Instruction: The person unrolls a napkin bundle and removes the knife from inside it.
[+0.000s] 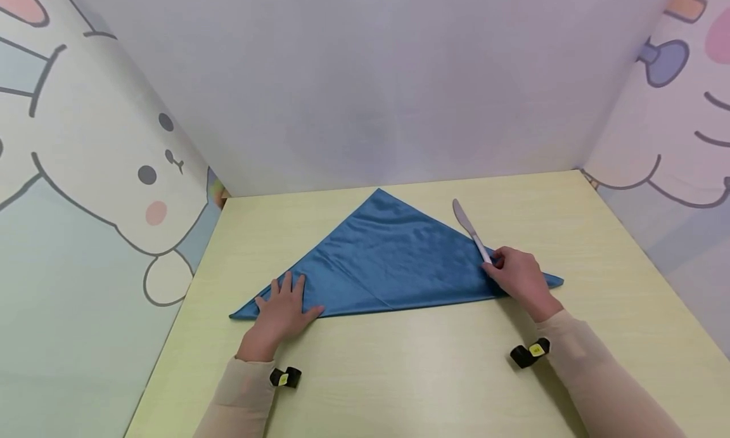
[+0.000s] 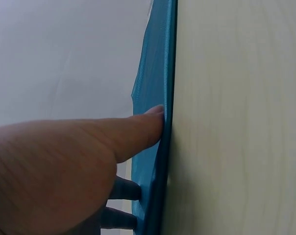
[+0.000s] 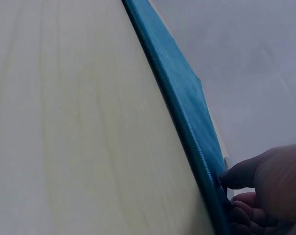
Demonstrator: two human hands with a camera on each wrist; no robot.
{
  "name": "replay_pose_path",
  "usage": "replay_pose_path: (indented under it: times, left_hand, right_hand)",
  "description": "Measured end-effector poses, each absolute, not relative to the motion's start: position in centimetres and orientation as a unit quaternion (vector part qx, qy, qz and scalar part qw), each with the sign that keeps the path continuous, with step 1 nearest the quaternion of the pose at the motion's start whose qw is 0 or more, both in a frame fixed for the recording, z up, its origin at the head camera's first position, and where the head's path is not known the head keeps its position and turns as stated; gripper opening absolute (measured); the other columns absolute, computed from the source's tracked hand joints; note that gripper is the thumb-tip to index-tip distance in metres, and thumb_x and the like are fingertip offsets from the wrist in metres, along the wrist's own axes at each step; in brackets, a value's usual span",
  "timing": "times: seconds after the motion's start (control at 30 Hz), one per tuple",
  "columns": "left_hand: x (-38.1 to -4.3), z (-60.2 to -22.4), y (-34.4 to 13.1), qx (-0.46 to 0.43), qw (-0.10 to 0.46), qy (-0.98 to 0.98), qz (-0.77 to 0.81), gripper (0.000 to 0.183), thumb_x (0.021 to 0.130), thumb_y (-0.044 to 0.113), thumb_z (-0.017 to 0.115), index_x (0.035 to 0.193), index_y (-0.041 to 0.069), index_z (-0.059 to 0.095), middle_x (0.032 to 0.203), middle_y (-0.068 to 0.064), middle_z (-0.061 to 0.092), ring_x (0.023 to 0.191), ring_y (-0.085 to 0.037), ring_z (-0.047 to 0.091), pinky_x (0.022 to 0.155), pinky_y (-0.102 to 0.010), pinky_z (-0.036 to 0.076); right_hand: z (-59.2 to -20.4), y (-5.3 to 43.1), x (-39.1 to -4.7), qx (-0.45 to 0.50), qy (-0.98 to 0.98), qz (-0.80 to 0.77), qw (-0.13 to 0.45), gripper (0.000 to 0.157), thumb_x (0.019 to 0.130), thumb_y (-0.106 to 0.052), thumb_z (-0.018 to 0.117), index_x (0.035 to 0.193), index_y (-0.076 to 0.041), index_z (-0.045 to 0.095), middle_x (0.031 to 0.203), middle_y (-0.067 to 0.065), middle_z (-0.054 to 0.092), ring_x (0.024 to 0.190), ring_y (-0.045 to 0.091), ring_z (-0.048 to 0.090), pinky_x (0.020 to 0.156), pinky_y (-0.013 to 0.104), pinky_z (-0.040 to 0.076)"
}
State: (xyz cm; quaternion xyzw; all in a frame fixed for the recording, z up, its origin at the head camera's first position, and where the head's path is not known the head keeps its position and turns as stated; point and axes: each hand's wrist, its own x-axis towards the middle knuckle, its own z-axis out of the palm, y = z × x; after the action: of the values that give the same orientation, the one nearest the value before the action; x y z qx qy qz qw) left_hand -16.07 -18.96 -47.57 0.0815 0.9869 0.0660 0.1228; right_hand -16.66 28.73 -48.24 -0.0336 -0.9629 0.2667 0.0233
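Note:
A blue satiny cloth [image 1: 393, 254] lies folded into a triangle, its long edge toward me and its peak pointing to the back. My left hand [image 1: 283, 309] rests on its left part with the fingers spread. In the left wrist view, the thumb [image 2: 138, 134] lies at the folded edge of the cloth. Over the right part, my right hand [image 1: 518, 276] pinches the handle end of a table knife [image 1: 467, 222] between thumb and curled fingers. The knife's blade points back and left, past the cloth's slanting edge. In the right wrist view, the fingers [image 3: 243, 174] mostly hide the handle.
The pale wooden table [image 1: 399, 368] extends on all sides of the cloth. A plain light wall [image 1: 365, 83] stands behind it, with cartoon-printed panels [image 1: 102, 172] left and right. Each wrist wears a small black camera [image 1: 530, 352].

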Motion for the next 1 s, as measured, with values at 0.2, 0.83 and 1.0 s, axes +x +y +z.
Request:
replay_pose_path:
  times: [0.2, 0.83, 1.0]
  left_hand:
    - [-16.05, -47.57, -18.98, 0.082, 0.120, 0.988, 0.061, 0.087, 0.090, 0.059, 0.055, 0.152, 0.004, 0.026, 0.155, -0.027, 0.016, 0.139, -0.053, 0.013, 0.092, -0.080, 0.017]
    - [-16.01, -47.33, -18.90, 0.087, 0.116, 0.988, 0.058, 0.087, 0.090, 0.059, 0.055, 0.152, 0.004, 0.026, 0.155, -0.027, 0.016, 0.138, -0.053, 0.014, 0.092, -0.079, 0.019]
    - [-16.03, -47.21, -18.88, 0.086, 0.119, 0.987, 0.059, 0.087, 0.091, 0.058, 0.055, 0.152, 0.004, 0.026, 0.155, -0.027, 0.015, 0.139, -0.053, 0.013, 0.093, -0.079, 0.018]
  right_hand:
    - [-48.34, 28.66, -16.83, -0.040, -0.964, 0.263, 0.021, 0.028, 0.088, -0.021, 0.068, 0.101, 0.004, 0.065, 0.080, 0.010, 0.064, 0.068, 0.023, 0.054, 0.058, 0.033, 0.042]
    - [-48.18, 28.24, -17.07, -0.026, -0.964, 0.264, 0.012, 0.035, 0.091, -0.015, 0.062, 0.120, 0.005, 0.058, 0.080, 0.012, 0.063, 0.069, 0.025, 0.055, 0.061, 0.036, 0.044]
    - [-47.98, 28.43, -17.08, -0.026, -0.957, 0.288, 0.001, 0.040, 0.092, -0.017, 0.064, 0.125, 0.003, 0.056, 0.088, 0.015, 0.067, 0.073, 0.025, 0.059, 0.066, 0.039, 0.049]
